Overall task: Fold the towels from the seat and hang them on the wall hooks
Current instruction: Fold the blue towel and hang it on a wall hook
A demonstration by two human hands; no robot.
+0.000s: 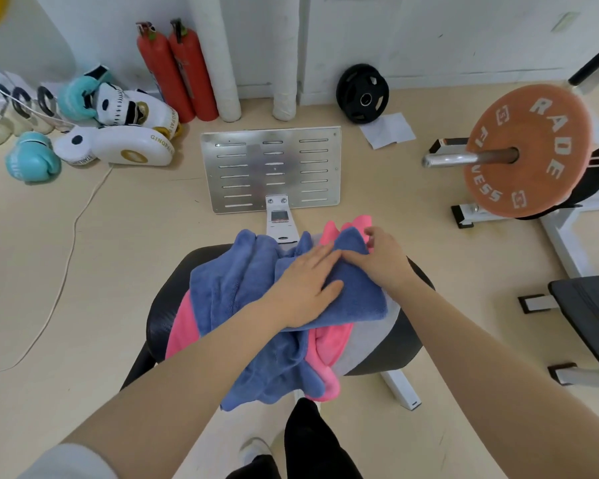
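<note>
A heap of towels lies on the black seat in the middle of the head view. A blue towel is on top, with a pink towel and a grey towel beneath it. My left hand lies flat on the folded part of the blue towel, fingers straight. My right hand grips the blue towel's far right corner, with the fingers curled over its edge. No wall hooks are in view.
A metal footplate stands on the floor just beyond the seat. Boxing gloves and pads and two red extinguishers lie at the left. A barbell with an orange plate and a black bench stand at the right.
</note>
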